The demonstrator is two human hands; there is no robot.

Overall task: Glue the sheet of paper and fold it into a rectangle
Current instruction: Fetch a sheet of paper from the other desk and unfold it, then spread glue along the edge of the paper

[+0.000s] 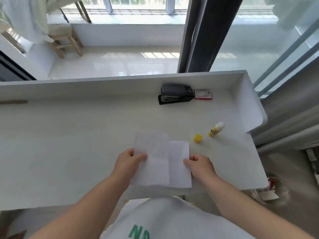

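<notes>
- Left hand [129,161]: the forearm reaches forward and inward from the lower left; the hand sits at the left edge of the sheet of paper [161,163], knuckles up, with the thumb lying on the top face of the sheet and the fingers curled under it.
- Left grip: closed on the sheet's left edge, pinching it between the thumb above and the fingers below.
- Right hand [200,163]: the forearm comes in from the lower right; the hand meets the sheet's right edge, fingers curled, with the thumb tip resting on the paper.
- Right grip: pinched shut on the right edge of the sheet, at about the same height as the left hand.
- Sheet of paper: white, partly folded, with a left panel overlapping a narrower right panel that shows along a vertical edge; held over the near part of the white counter [69,144], its bottom edge close to the counter's near rim. Whether it touches the counter cannot be told.
- Glue stick [215,129]: uncapped, yellow body with white tip, lying beyond and to the right of the sheet.
- Yellow cap [197,138]: standing apart from the sheet, between it and the glue stick.
- Stapler [176,94]: dark, well beyond the sheet at the counter's back wall, with a red-and-white staple box [203,95] just beside it on the right.
</notes>
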